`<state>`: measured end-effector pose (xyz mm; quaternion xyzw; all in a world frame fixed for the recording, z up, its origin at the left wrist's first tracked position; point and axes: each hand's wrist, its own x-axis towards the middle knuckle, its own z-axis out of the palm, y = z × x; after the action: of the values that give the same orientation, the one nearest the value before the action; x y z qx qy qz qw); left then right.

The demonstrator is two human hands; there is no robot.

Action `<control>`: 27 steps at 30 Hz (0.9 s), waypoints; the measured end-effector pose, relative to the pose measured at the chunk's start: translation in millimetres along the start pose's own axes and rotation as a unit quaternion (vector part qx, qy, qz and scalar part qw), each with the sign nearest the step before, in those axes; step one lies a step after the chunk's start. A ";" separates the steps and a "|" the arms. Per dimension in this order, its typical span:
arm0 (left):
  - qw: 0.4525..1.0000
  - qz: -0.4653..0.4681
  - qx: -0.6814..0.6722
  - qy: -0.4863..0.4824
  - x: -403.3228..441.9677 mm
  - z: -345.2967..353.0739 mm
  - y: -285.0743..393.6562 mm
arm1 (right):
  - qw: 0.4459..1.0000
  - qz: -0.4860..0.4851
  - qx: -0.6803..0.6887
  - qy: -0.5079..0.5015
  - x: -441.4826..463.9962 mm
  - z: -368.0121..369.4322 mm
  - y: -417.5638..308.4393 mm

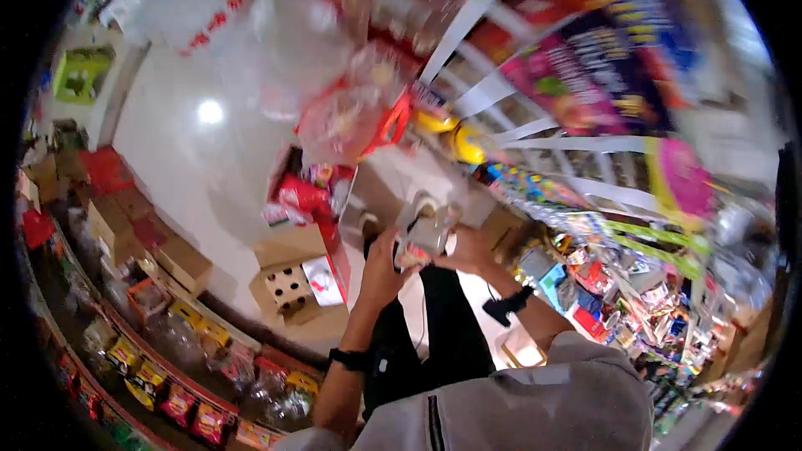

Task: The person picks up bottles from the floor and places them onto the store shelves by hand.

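Note:
Between my two hands, in front of my body, is a small clear plastic packet [426, 236] with something reddish at its lower end. My left hand [384, 267] grips its left side, fingers wrapped against the lower edge. On the right side, my right hand [469, 252] pinches the packet near its lower corner. Both wrists wear dark bands. Below the packet are my dark trousers [451, 309] and my feet on the floor.
An open cardboard box [288, 244] with a holed insert stands on the floor at left. Red packets [302, 198] and plastic bags [347, 121] lie beyond. Snack shelves [159, 351] curve along the left; a white rack [493, 88] with hanging packets stands at right.

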<state>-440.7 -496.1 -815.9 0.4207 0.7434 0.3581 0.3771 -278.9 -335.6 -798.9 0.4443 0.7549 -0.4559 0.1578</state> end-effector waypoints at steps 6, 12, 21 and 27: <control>0.994 0.084 0.013 -0.074 -39.1 -93.9 184.8 | 0.950 -0.257 0.042 0.175 -155.8 -101.5 -95.2; 0.973 0.197 -0.047 -0.109 -38.0 -134.9 335.4 | 0.911 -0.296 0.023 0.285 -268.8 -190.8 -142.4; 0.841 0.536 -0.048 0.056 -31.9 -179.7 587.7 | 0.702 -0.441 0.006 0.559 -432.5 -355.1 -225.2; 0.742 0.658 -0.085 0.098 -25.6 -181.4 729.0 | 0.545 -0.441 -0.026 0.712 -488.3 -428.7 -260.2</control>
<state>-328.6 -274.0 -106.6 0.7337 0.2813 0.6185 0.0071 -148.1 -287.1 -113.0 0.2297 0.7319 0.0180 -0.6413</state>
